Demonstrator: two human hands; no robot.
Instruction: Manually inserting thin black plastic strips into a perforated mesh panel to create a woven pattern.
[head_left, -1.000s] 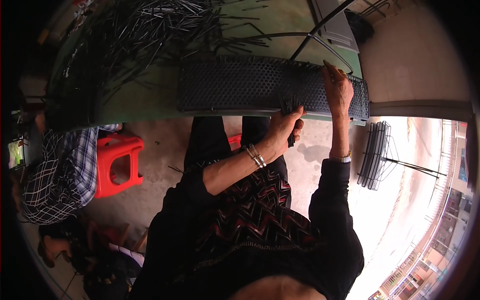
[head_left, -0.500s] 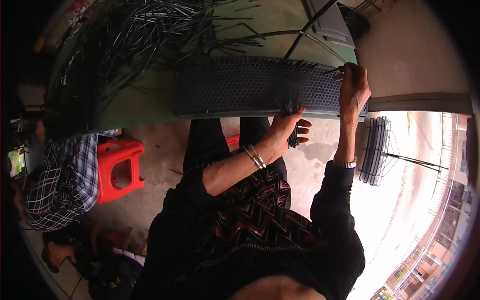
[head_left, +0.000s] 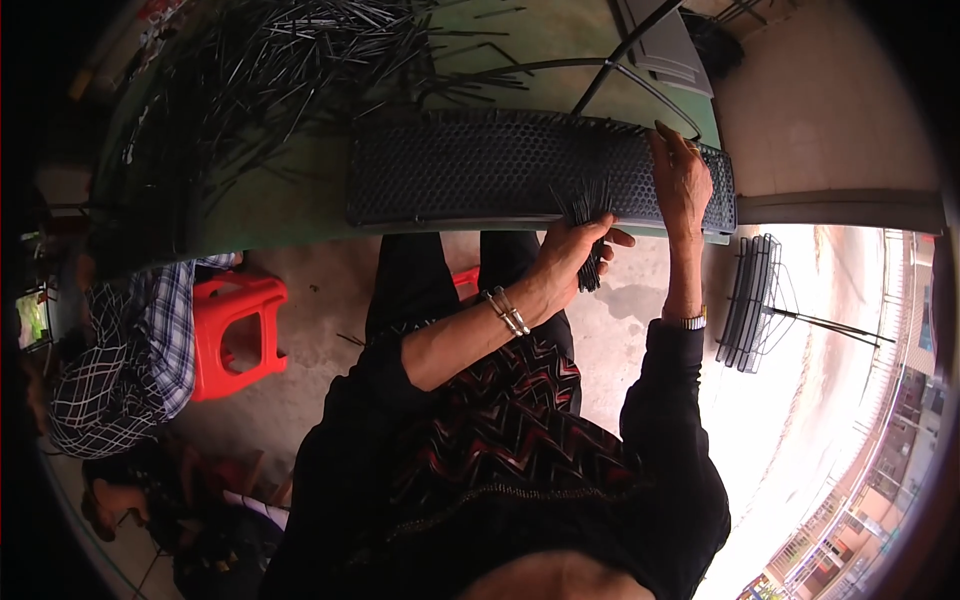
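Note:
A long dark panel (head_left: 450, 175) with a honeycomb of small holes lies along the near edge of the table, and thin black strips stick out along its far edge. My left hand (head_left: 570, 255) is closed round a bundle of thin black strips (head_left: 590, 202) at the panel's near edge, their ends fanned out over the holes. Toward the panel's right end, my right hand (head_left: 683, 190) reaches over it with the fingertips pinched at the far edge. Whatever lies between those fingertips is too small to make out.
A large heap of loose black strips (head_left: 300, 60) covers the back left of the green table (head_left: 215, 205). Dark bent rods (head_left: 620, 50) cross behind the panel. To the left stand a red stool (head_left: 240, 330) and a person in checked cloth (head_left: 120, 370). A wire rack (head_left: 750, 305) is at right.
My right hand has moved left along the panel's far edge, from near its right corner. My left hand stays nearly in place with the bundle of strips, its fingers slightly shifted.

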